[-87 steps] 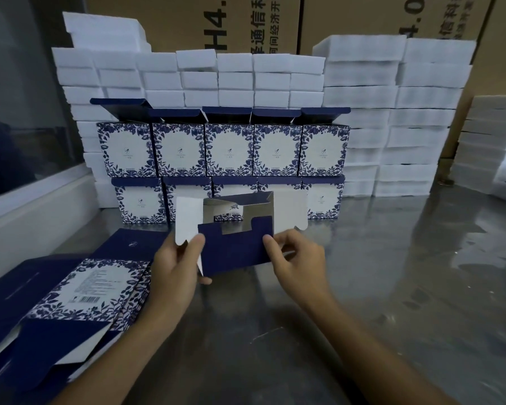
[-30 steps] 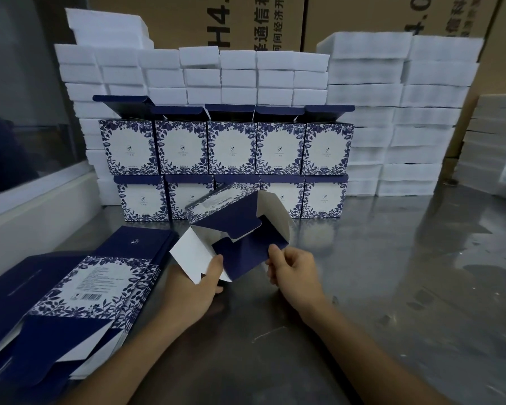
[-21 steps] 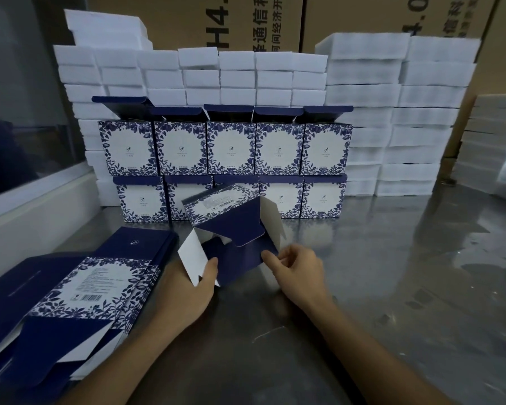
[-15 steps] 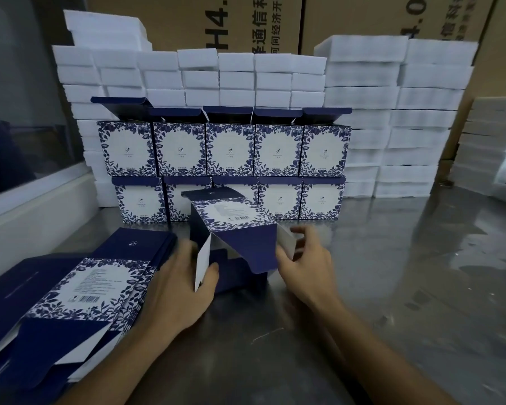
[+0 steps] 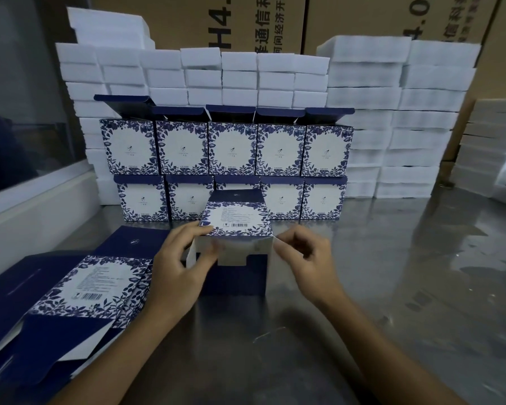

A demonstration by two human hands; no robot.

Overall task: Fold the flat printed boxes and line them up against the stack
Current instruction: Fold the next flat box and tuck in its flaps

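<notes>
A: Where is the box being worked on?

B: The half-folded blue-and-white floral printed cardboard box (image 5: 236, 222) lies on its side on the grey reflective metal counter (image 5: 392, 287), near the middle, its barcode panel facing up and its open end toward the person. It sits just in front of the lower row of the finished floral boxes (image 5: 228, 153).

A: And the hands?

B: The left hand (image 5: 177, 267) holds the box's near left corner, thumb curled onto the white flap at the open end. The right hand (image 5: 307, 258) pinches the white side flap (image 5: 275, 258) at the box's right edge, fingers (image 5: 300, 239) curled around it. Both are gripping the box.

A: How do the finished ones stand?

B: In two rows of five, one row stacked on the other, printed faces forward, dark blue lid flaps standing open on top. Directly behind them rise the stacks of white foam blocks (image 5: 377, 112), and behind those the brown corrugated cartons (image 5: 275, 21) with printed characters.

A: Anything to the left?

B: A pile of flat unfolded printed box blanks (image 5: 79, 290) lies on the counter by the left forearm, floral side and barcode up, dark blue flaps spread out.
</notes>
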